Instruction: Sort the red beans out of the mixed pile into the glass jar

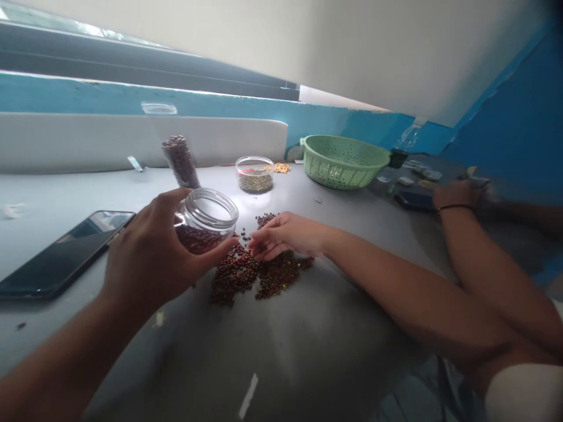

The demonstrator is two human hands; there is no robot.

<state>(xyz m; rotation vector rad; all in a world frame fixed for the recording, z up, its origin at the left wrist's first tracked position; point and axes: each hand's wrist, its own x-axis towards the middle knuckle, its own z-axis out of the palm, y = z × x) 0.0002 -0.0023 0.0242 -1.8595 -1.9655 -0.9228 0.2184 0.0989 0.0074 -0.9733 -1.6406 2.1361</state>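
Note:
My left hand (153, 249) is wrapped round a clear open jar (206, 225) with dark red beans in its lower part; the jar leans a little. Just right of it, a loose pile of small red and dark beans (237, 269) is spread on the grey table (272, 357). Over the back of this pile is my right hand (275, 237), its fingers bent and drawn together near the beans. Whether anything lies between those fingertips is too small to tell.
Behind stand a tall clear container of brown beans (181, 158), a round tub of greenish seeds (255, 176), yellow kernels (282, 168) and a green basket (343, 161). A phone (65, 255) lies left. At right, another person's hand (457, 196) is over small items.

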